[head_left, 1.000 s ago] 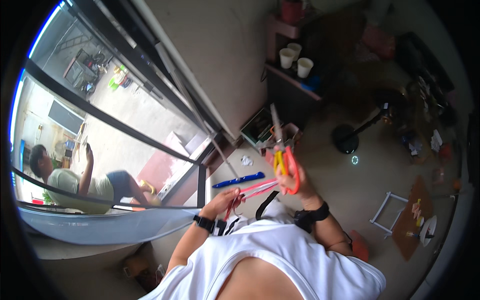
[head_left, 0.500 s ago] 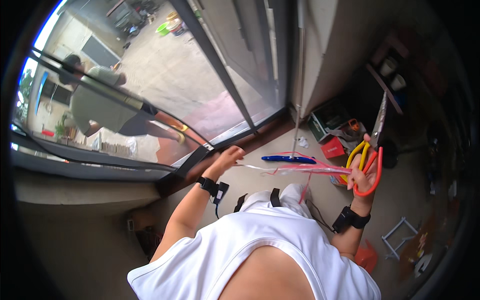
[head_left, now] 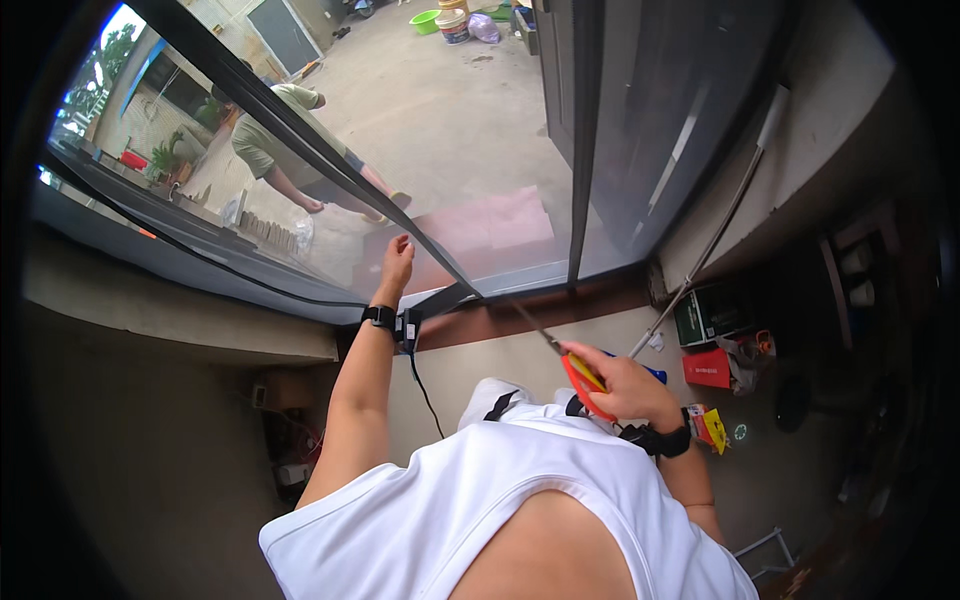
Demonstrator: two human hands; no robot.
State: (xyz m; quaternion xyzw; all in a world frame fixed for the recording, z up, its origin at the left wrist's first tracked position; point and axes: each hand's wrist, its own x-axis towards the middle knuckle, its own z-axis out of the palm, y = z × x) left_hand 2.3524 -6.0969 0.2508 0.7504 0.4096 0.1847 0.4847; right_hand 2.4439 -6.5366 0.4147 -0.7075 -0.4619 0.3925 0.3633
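The scissors (head_left: 580,376), with red and yellow handles, are in my right hand (head_left: 632,388). Its fingers wrap round the handles, and the thin blades point up and left toward the door sill. My left hand (head_left: 398,262) is raised in front of the glass door (head_left: 470,170), close to its dark frame bar (head_left: 440,255). The fingers there are drawn together, and whatever they may hold is hidden or too small to make out. No pink strips show beside either hand.
Beyond the glass, a person (head_left: 290,150) bends over in the yard. A metal pole (head_left: 715,235) leans at the right wall, near a red box (head_left: 707,367) and a dark green box (head_left: 710,315). A black cable (head_left: 425,395) hangs from my left wrist.
My view has swung right toward the door. My left hand has risen along the frame. The right hand has brought the scissors inward, blades now toward the door; the pink strips are out of sight.
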